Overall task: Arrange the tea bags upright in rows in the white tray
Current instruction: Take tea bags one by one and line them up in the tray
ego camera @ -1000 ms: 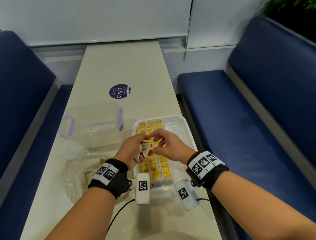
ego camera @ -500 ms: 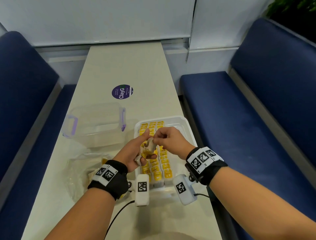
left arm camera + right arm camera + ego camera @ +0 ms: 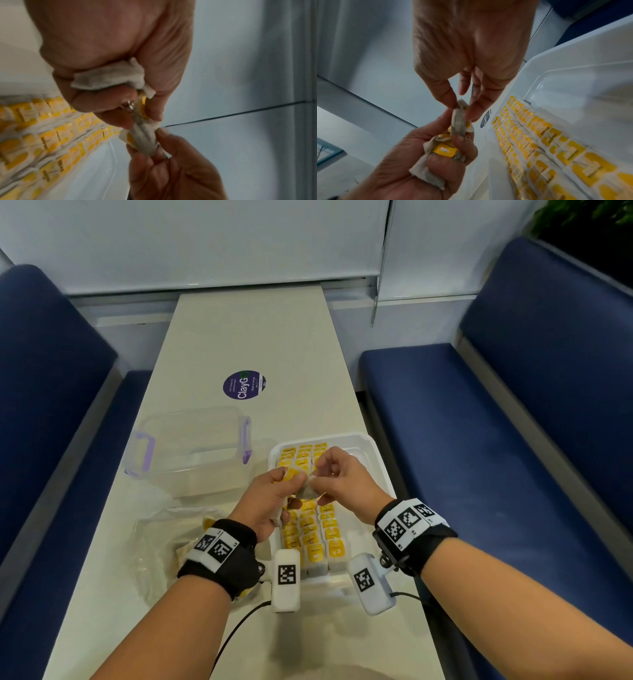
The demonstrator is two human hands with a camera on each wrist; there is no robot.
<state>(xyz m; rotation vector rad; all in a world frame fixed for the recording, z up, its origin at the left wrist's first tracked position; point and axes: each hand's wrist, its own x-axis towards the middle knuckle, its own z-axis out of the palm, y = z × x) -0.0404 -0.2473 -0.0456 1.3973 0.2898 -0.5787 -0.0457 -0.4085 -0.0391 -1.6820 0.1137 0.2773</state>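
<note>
Both hands are raised above the white tray (image 3: 378, 460), which sits on the surface (image 3: 260, 344) with three rows of yellow-tagged tea bags (image 3: 310, 537) standing upright along its left part; the right part of the tray is bare. Left hand (image 3: 270, 501) is closed round a small bunch of tea bags (image 3: 435, 155), fingers curled over them. Right hand (image 3: 337, 479) pinches one tea bag (image 3: 144, 138) by its upper end between thumb and forefinger, while the lower end sits at the left fingertips (image 3: 461, 140); whether it has fully left the bunch cannot be told, the wrist views being blurred. Judgement on handling: the bags look light, soft and limp, thin paper that creases and could tear if squeezed. Best hold appears to be a light pinch at the top edge or tag, leaving the body free to hang straight for setting down upright. A clear plastic container (image 3: 191, 450) and a crumpled plastic bag (image 3: 161, 542) lie left of the tray.
</note>
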